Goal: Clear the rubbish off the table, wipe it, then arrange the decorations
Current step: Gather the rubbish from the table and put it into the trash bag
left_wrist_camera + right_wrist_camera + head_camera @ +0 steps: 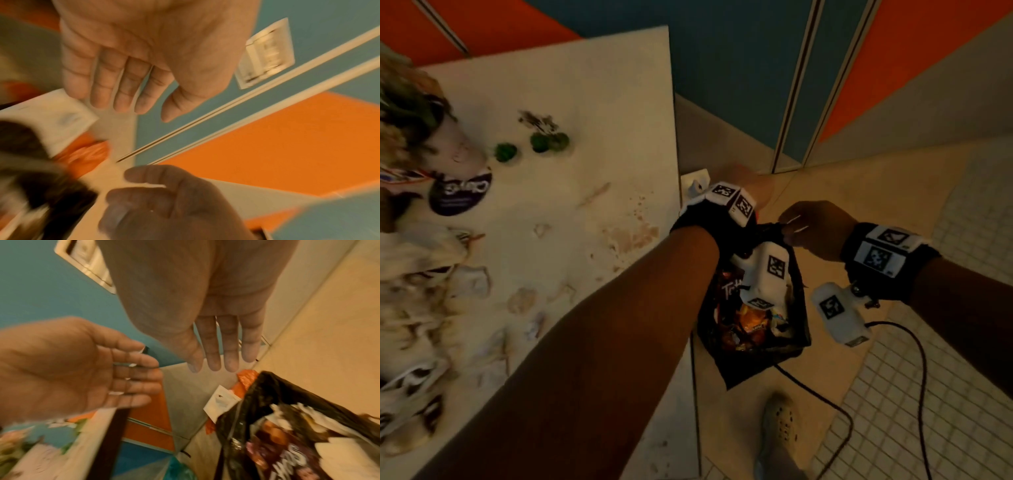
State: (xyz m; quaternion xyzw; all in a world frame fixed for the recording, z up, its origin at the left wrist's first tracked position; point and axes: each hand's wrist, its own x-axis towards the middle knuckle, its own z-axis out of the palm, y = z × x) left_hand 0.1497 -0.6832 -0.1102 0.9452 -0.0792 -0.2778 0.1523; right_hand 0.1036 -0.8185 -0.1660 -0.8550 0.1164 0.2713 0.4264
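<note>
While both hands [224,331] spread open, the rubbish bag [756,329] hangs below.

Bare forearms wearing black wrist straps with white camera modules.
Each wrist strap [883,260] carries white blocks printed with black square marker codes. A white camera module [839,313] hangs below the right wrist, with a black cable [914,346] trailing from it. A pale perforated shoe [780,428] shows below.

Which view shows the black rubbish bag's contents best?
The head view: the black rubbish bag hangs open beside the table, wrappers visible inside. The right wrist view shows one side and some wrappers, blurred. The left wrist view shows only a dark smear.
</note>
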